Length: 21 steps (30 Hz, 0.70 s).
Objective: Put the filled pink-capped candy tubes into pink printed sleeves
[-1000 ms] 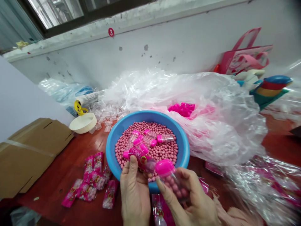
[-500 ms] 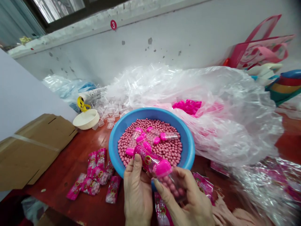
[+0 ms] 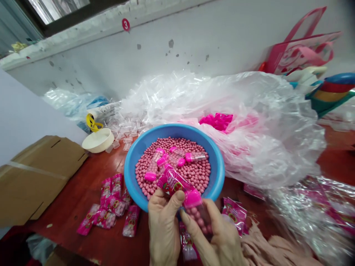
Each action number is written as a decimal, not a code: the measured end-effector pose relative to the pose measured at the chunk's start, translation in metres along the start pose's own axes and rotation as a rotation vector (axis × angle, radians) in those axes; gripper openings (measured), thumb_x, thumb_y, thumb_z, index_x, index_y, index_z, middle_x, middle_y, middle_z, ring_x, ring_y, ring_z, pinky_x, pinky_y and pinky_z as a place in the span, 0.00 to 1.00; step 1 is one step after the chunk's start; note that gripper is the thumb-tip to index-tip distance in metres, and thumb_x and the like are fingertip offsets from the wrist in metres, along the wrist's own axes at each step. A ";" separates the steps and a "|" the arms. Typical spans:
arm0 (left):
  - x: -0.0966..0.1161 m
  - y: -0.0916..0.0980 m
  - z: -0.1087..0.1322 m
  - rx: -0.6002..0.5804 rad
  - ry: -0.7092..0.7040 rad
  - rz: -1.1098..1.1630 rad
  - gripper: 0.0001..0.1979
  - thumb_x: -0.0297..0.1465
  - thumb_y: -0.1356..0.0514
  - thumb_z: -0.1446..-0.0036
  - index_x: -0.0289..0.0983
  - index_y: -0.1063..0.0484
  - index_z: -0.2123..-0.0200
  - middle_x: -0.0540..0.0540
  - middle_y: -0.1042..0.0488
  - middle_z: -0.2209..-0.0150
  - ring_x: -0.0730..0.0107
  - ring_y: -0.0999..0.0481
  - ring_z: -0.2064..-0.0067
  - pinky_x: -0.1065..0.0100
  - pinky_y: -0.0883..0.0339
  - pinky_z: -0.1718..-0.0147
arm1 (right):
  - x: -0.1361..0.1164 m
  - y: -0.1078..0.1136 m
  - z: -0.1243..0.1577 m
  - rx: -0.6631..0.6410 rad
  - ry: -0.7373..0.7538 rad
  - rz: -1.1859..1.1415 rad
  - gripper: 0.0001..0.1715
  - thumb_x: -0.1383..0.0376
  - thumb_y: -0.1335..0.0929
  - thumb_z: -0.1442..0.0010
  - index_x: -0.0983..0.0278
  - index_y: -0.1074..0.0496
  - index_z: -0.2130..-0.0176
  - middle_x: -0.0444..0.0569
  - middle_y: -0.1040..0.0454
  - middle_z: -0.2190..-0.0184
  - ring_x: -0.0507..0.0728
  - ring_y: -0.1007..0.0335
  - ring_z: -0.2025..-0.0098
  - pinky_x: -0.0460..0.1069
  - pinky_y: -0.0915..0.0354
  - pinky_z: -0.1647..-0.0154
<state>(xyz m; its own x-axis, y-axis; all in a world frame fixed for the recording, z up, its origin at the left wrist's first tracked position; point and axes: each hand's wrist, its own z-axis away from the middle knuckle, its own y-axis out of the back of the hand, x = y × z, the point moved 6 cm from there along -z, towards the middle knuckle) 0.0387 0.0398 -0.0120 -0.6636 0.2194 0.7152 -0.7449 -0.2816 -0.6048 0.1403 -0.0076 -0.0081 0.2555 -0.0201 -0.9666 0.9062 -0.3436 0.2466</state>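
In front of the blue basin, my left hand (image 3: 165, 225) is closed on a printed pink candy wrapper (image 3: 173, 180), thumb pressed near its lower edge. My right hand (image 3: 219, 236) grips a clear candy bottle (image 3: 198, 221) full of pink balls, its bright pink cap (image 3: 192, 197) pointing up and left against the wrapper's end. Whether the cap is inside the wrapper's mouth I cannot tell. Beneath both hands, the blue basin (image 3: 219, 162) holds loose pink candy balls (image 3: 196, 173), with several filled pink-capped bottles (image 3: 195, 156) lying on them.
Wrapped candy packs (image 3: 107, 207) lie left of the basin. More wrappers (image 3: 234, 214) and a beige cloth (image 3: 266, 244) are at the right. A large clear plastic bag (image 3: 263, 136) with pink caps (image 3: 217, 121) spreads behind. A cardboard sheet (image 3: 41, 181) and cream tape roll (image 3: 98, 140) stand left.
The wrapper and bottle remain held end to end. My left thumb has moved down and right along the wrapper, closer to the cap. The whole view has shifted slightly.
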 end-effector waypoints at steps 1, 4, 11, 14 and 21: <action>-0.003 0.000 0.000 -0.005 0.033 0.009 0.10 0.25 0.26 0.65 0.36 0.23 0.77 0.50 0.21 0.79 0.76 0.25 0.79 0.73 0.28 0.72 | 0.000 0.000 -0.001 -0.062 -0.015 -0.018 0.14 0.53 0.34 0.41 0.61 0.31 0.68 0.40 0.27 0.81 0.52 0.31 0.82 0.44 0.36 0.80; -0.005 0.001 -0.001 -0.003 0.071 0.010 0.11 0.26 0.26 0.68 0.36 0.23 0.79 0.50 0.21 0.80 0.76 0.26 0.80 0.72 0.28 0.74 | -0.002 0.001 -0.004 -0.220 0.010 -0.038 0.13 0.54 0.35 0.40 0.60 0.29 0.68 0.39 0.29 0.81 0.51 0.31 0.80 0.42 0.36 0.80; -0.003 0.002 -0.001 0.009 0.003 -0.106 0.10 0.26 0.25 0.69 0.34 0.22 0.80 0.50 0.22 0.82 0.78 0.28 0.81 0.78 0.31 0.79 | 0.003 0.003 0.004 -0.057 0.218 0.356 0.21 0.53 0.41 0.35 0.65 0.30 0.60 0.48 0.25 0.81 0.59 0.27 0.80 0.48 0.34 0.78; -0.006 0.001 -0.001 0.012 0.017 -0.051 0.11 0.27 0.25 0.68 0.36 0.22 0.78 0.50 0.21 0.80 0.75 0.25 0.80 0.75 0.29 0.76 | 0.002 0.001 0.005 -0.026 0.213 0.297 0.18 0.54 0.41 0.35 0.63 0.31 0.64 0.43 0.29 0.85 0.56 0.32 0.85 0.46 0.37 0.80; -0.020 -0.001 0.005 -0.084 0.114 -0.022 0.14 0.34 0.26 0.64 0.34 0.20 0.71 0.40 0.18 0.74 0.56 0.19 0.68 0.60 0.26 0.64 | 0.009 -0.011 -0.001 -0.204 -0.038 -0.148 0.16 0.54 0.37 0.39 0.61 0.29 0.59 0.40 0.26 0.79 0.52 0.30 0.79 0.43 0.37 0.76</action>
<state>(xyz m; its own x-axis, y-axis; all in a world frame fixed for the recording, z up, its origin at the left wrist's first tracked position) 0.0527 0.0309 -0.0241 -0.6472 0.3304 0.6870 -0.7591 -0.1971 -0.6204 0.1333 -0.0033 -0.0192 0.1059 -0.0209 -0.9942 0.9830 -0.1486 0.1079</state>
